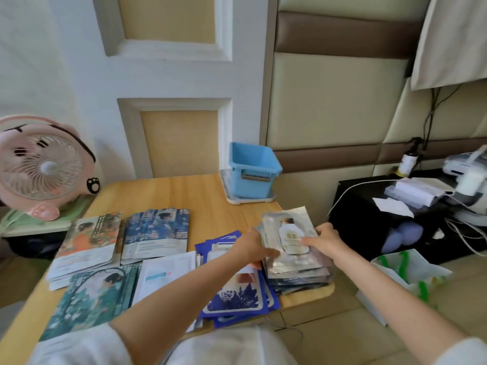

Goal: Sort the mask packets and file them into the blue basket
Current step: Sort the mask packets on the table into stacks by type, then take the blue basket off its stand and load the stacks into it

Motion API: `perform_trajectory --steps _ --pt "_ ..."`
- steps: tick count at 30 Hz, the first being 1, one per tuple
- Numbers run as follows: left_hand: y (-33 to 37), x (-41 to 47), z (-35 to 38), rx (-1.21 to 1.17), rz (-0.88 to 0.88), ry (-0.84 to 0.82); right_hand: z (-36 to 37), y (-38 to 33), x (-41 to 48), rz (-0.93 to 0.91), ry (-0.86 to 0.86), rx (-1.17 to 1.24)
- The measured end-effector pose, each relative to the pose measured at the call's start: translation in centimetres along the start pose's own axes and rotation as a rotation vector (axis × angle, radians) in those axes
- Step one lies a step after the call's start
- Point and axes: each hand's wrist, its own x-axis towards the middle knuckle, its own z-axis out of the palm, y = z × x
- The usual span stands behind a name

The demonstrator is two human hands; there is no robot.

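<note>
Glossy foil mask packets (290,243); smooth blue plastic basket (253,169); wood-grain table (184,191), satin.

Soft, even daylight, fairly bright; can't tell the source. Shadows weak, just faint ones under my forearms on the wooden table (168,191). Mild glare on the silver mask packet (288,233) I'm gripping. Whole pic slightly soft, my hands smeared w/ motion blur. Wide-angle bends the wall panels (174,48) & edges; printer (466,164) at right blurry.
</note>
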Motion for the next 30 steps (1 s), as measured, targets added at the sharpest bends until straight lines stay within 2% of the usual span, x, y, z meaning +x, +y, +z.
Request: perform_trajectory --steps 3,6,9,14,20,22,24,28,30 --pt "-0.3 0.1 0.1 0.093 0.035 -0.001 0.1 0.2 -0.3 0.076 -0.156 0.207" --pt "-0.4 0.3 0.0 0.095 0.009 -0.095 -0.1 -0.1 -0.3 0.065 -0.210 0.164" --pt "-0.8 0.7 -0.1 -0.014 -0.031 -0.162 0.3 -1.0 -0.2 -0.014 -0.215 0.131" --pt "-1.6 1.4 -0.5 -0.261 -0.142 -0.166 1.1 -1.7 0.2 -0.040 -0.272 0.139" --pt "-1.9 1.3 -0.7 -0.265 -0.068 -0.204 0.6 -1.4 0.1 -0.063 -0.342 0.246" --pt "-1.6 1.4 -1.2 -0.237 -0.079 -0.166 0.6 -1.2 0.1 -0.070 -0.345 0.283" --pt "-1.4 2.3 -2.2 -0.085 -0.077 -0.057 0.5 -0.9 0.2 -0.067 -0.352 0.342" --pt "-1.4 7.0 -5.7 0.228 0.081 0.368 0.2 -0.2 0.7 -0.015 -0.312 0.409" --pt "-0.8 9.5 -7.8 0.311 0.147 0.557 0.0 0.5 1.1 0.031 -0.281 0.507"
